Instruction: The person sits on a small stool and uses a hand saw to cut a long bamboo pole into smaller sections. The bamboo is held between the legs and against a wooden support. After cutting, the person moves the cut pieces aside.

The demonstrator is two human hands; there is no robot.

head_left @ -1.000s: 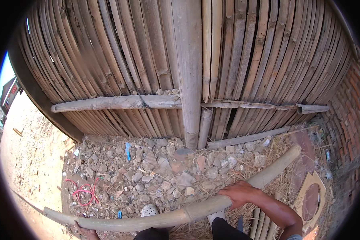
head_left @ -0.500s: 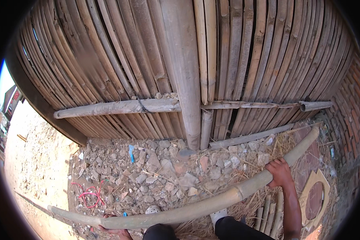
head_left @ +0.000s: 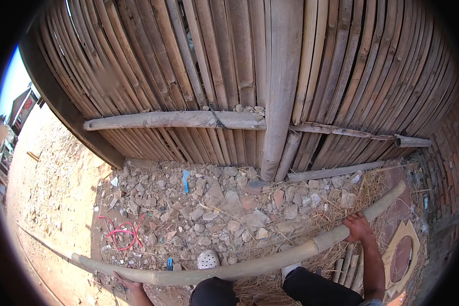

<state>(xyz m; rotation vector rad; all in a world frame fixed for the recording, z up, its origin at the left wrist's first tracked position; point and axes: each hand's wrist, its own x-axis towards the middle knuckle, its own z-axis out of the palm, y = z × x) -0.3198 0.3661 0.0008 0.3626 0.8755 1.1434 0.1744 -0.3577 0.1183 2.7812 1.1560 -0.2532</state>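
A tall bamboo fence (head_left: 239,76) of upright split canes fills the upper half of the view, bowed by the wide lens. A thick vertical bamboo post (head_left: 283,92) stands at its middle, and a horizontal bamboo rail (head_left: 173,121) is tied across the canes, touching the post on its left side. A thinner rail (head_left: 362,135) continues to the right of the post.

Below the fence lies a bed of broken stone and brick rubble (head_left: 229,204), with dry straw (head_left: 341,214) spread over its right part. Bare sandy ground (head_left: 51,204) stretches away to the left.

A long, pale bamboo pole (head_left: 250,265) runs across the lower part of the view, held above the rubble. It rises from the lower left to the right, where its far end sits near a brick wall (head_left: 446,168).

The right hand (head_left: 358,228) grips the pole near its right end, fingers wrapped over the top of it. The left hand (head_left: 127,282) holds the pole from beneath near its left end; its fingers are mostly hidden under the pole, so how tightly they close cannot be told.

The person's dark trouser knees (head_left: 311,285) show at the bottom edge, just under the pole. A flat wooden piece with a round hole (head_left: 400,255) lies on the ground at the right. A tangle of red cord (head_left: 125,230) lies on the rubble at the left. A white perforated clog (head_left: 207,259) sits just beside the pole's middle. A small blue scrap (head_left: 186,179) lies near the fence foot.
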